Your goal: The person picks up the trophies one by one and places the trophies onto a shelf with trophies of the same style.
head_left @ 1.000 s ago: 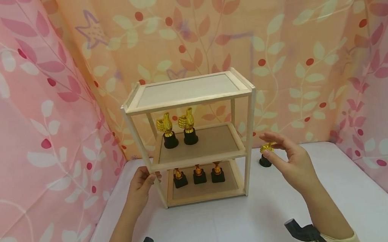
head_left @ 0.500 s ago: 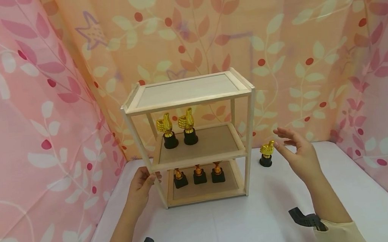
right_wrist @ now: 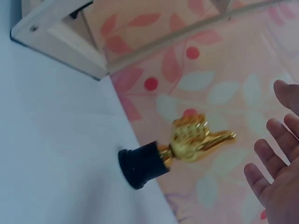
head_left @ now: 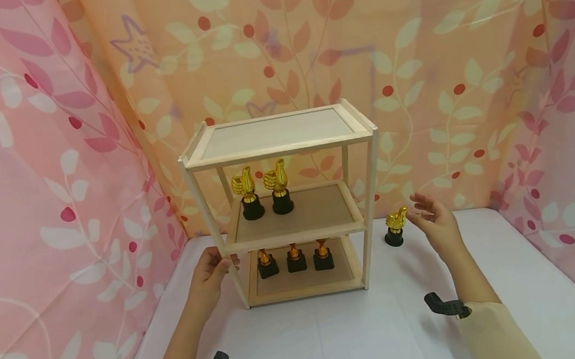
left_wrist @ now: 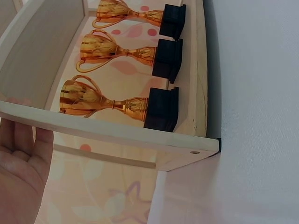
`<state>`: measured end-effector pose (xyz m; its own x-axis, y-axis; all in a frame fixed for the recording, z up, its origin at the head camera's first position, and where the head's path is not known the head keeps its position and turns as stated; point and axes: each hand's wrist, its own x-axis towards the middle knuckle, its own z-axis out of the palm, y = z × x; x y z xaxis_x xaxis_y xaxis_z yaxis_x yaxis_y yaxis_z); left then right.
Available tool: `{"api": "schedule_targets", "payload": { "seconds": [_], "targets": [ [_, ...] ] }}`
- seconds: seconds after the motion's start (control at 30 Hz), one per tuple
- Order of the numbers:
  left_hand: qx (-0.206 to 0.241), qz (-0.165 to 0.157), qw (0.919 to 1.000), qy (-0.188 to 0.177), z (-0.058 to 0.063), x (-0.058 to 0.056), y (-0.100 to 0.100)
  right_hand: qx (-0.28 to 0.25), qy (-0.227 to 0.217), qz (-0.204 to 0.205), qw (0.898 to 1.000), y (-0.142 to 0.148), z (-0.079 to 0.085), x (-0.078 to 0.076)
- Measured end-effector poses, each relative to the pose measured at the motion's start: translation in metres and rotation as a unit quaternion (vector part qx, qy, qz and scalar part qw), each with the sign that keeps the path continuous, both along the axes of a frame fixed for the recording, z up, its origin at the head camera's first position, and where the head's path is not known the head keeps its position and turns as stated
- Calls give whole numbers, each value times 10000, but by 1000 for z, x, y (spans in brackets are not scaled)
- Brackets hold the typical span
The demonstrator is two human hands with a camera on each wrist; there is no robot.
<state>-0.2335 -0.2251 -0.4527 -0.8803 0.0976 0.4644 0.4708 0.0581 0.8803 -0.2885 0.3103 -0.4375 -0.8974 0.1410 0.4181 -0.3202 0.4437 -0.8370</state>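
Note:
My left hand (head_left: 207,273) grips the left front post of a small three-tier wooden shelf (head_left: 322,210); in the left wrist view its fingers (left_wrist: 44,142) reach behind the post. To the right of the shelf, a gold thumbs-up trophy (head_left: 395,228) stands upright on the table on its round black base. My right hand (head_left: 435,224) is just right of this trophy, fingers extended and holding nothing. The right wrist view shows a gap between the trophy (right_wrist: 187,140) and the fingertips (right_wrist: 254,175).
Two matching thumbs-up trophies, one at the left (head_left: 252,207) and one beside it (head_left: 282,201), stand on the middle tier. Three gold cup trophies (left_wrist: 161,109) with black square bases line the bottom tier. Floral cloth (head_left: 413,107) hangs behind the white table (head_left: 320,334).
My right hand has drawn back rightward from the thumbs-up trophy, leaving it in full view, then moved slightly left. My left hand has stayed on the post.

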Motion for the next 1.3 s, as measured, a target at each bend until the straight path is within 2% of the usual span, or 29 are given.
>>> {"api": "schedule_targets", "payload": {
  "seconds": [0.27, 0.5, 0.63, 0.8, 1.0, 1.17, 1.3],
  "targets": [
    [-78, 6, 10000, 45, -1, 0, 1, 57, -845, 166, 9963, 20, -29, -21],
    [-151, -22, 9999, -43, 1, 2, 1, -323, -1280, 864, 9875, 27, -53, -38],
    [-130, -9, 9999, -82, 1, 3, 2, -359, -1504, 1264, 9798, 30, -69, -51],
    [-5, -50, 10000, -67, -3, 2, 3, -85, -1822, 1375, 9736, 36, -86, -59],
    [-20, -37, 10000, -37, -2, 1, 3, -137, -1965, 1309, 9716, 36, -91, -60],
    [-18, -8, 10000, 26, 0, -1, 1, -74, -1859, 1394, 9726, 30, -89, -57],
    [-2, -31, 10000, 0, 0, 0, 0, -92, -1833, 1269, 9748, 26, -90, -55]
  ]
}}
